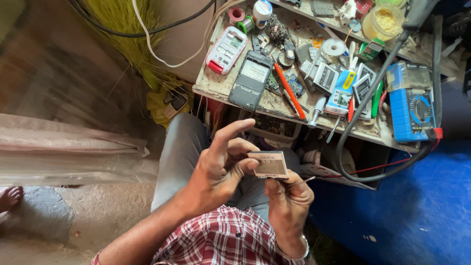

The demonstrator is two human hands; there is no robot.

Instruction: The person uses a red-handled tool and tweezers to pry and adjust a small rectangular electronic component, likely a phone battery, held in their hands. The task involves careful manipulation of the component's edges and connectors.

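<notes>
While both hands (255, 179) pinch it, flat phone battery (268, 165) lies level, long axis left-right

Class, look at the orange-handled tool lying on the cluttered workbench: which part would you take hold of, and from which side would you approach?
Probably the orange-handled tool is best pinched mid-handle, from above. It lies flat and slanted, long and thin, so fingers should close across its width. The opened grey phone lies close on one side and small parts crowd the other, leaving little room for a sideways approach.

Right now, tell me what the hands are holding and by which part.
Both hands hold one flat phone battery. The left hand pinches its left end with the thumb; the right hand supports its right underside, with a thin wire-like piece beside its fingers.
</notes>
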